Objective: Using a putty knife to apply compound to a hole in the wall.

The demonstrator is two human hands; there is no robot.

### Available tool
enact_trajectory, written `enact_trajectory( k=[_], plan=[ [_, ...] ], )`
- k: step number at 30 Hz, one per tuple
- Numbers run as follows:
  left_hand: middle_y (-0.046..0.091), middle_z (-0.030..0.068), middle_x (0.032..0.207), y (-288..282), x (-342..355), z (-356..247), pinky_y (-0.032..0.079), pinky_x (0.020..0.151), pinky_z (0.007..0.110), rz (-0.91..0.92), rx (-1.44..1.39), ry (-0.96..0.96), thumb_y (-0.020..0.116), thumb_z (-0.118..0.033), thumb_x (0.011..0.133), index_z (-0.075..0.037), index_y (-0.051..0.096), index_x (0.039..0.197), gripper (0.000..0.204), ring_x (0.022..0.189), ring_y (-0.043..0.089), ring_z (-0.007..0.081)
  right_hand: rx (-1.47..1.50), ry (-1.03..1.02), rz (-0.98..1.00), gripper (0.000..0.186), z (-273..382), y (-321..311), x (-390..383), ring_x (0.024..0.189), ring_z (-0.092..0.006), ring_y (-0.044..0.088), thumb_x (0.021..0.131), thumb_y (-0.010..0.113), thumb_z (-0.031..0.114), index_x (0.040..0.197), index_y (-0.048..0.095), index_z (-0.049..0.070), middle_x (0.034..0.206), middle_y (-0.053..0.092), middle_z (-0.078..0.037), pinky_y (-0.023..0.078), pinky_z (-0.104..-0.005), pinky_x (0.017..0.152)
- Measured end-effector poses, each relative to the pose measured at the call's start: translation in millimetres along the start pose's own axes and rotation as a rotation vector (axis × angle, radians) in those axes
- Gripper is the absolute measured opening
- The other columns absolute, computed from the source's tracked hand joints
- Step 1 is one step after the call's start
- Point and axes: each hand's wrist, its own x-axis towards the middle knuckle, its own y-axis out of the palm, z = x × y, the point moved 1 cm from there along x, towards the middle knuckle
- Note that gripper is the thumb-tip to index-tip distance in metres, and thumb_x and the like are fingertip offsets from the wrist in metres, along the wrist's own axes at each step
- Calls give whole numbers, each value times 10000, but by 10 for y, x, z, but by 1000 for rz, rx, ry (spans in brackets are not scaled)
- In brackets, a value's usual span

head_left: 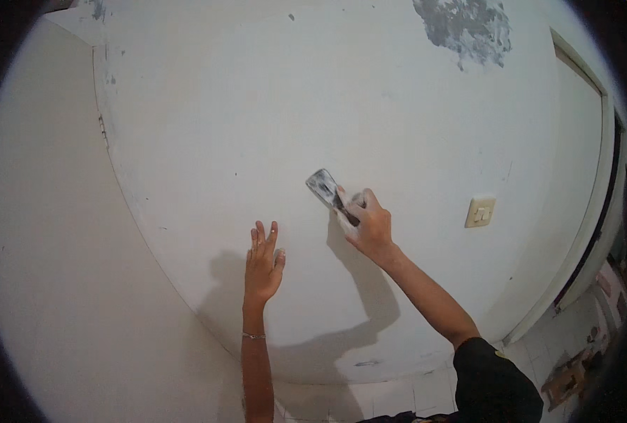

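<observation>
My right hand (371, 224) is wrapped round the dark handle of a small plastering trowel (323, 185). The trowel's rectangular metal plate is smeared with white and lies at or close to the white wall (208, 141); whether it touches cannot be told. White residue coats my right fingers and thumb. Lower and to the left, my left hand (262, 271) is raised in front of the wall, fingers stretched and slightly apart, holding nothing. Pale specks mark its fingertips, and a thin bracelet (253, 336) circles that wrist.
A cream light switch (480, 212) is mounted on the wall to the right. Higher up is a rough grey patch (468, 32). A door frame (595, 162) stands at the far right, with a wooden object (566, 384) on the tiled floor (398, 398) near it. Another wall panel (53, 211) fills the left.
</observation>
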Motion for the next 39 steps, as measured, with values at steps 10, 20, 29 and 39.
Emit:
enact_trajectory(
  k=[10,20,29,39],
  plan=[
    [108,172,1732,42,-21,39,287,1227,537,-42,87,61,572,-235,1027,-236,227,1662,724,1585,155,390,40,126,52,370,3,-6,-345,641,-239,615,848,775,195,1216,737,175,919,569,-79,520,-380,533],
    [67,161,1738,25,-56,5,359,1193,525,-33,145,43,584,-222,1026,-248,201,1666,746,1589,127,380,18,179,-143,521,-152,-328,-787,598,-200,555,803,814,143,1315,725,173,834,536,-67,480,-341,494],
    [28,144,1739,-92,-42,-18,339,1219,499,45,88,30,561,-189,1040,-248,198,1663,723,1590,85,377,-18,176,-225,522,-152,16,-399,570,-203,582,814,807,148,1325,707,183,852,529,-84,478,-350,467],
    [-13,118,1746,-68,-16,-48,237,1263,493,84,54,-1,480,-287,1084,-249,156,1671,672,1603,8,342,-45,322,-323,508,-424,-88,-699,570,-186,559,802,816,145,1303,732,168,811,503,-80,472,-334,466]
  ],
)
